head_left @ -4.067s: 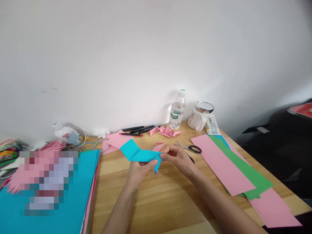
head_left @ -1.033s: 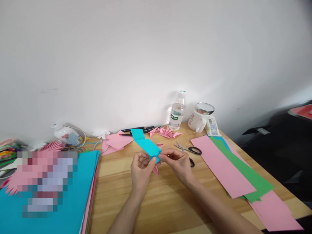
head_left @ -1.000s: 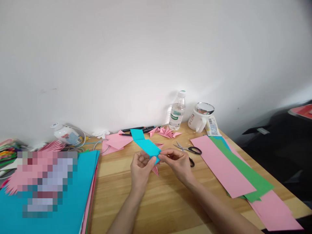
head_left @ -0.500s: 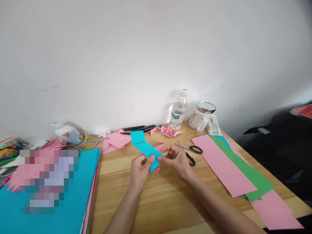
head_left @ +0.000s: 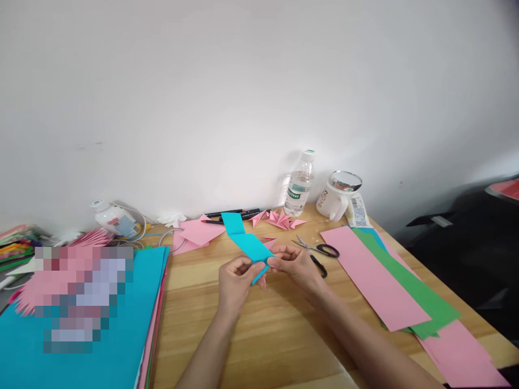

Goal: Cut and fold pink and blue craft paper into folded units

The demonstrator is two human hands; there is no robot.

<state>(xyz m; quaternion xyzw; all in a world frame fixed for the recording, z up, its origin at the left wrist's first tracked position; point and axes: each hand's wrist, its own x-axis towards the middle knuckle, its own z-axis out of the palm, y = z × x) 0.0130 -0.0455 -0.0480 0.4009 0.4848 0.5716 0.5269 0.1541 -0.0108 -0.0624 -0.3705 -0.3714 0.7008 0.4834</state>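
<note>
A blue paper strip (head_left: 252, 246) with several creases is held up over the table between both hands. My left hand (head_left: 235, 278) pinches its lower left edge between thumb and fingers. My right hand (head_left: 294, 265) grips the lower right corner, thumb close to the other thumb. The strip's far end bends up and away toward the pens. Partly hidden beneath the hands is a small piece of pink paper (head_left: 263, 283). Scissors (head_left: 318, 253) with black handles lie spread just beyond my right hand. Folded pink paper pieces (head_left: 280, 219) sit behind the strip.
Pink strips (head_left: 377, 281) and green paper (head_left: 440, 319) lie on the right. At the back stand a water bottle (head_left: 300, 186) and a white mug (head_left: 335, 197). Blue sheets (head_left: 133, 335) are stacked on the left, near a white bottle (head_left: 117, 220). Black pens (head_left: 227, 214) rest along the wall.
The lower part of the blue strip has tilted and folded between my thumbs, so less of its lower flap shows. Both hands keep their hold, and the view has shifted slightly.
</note>
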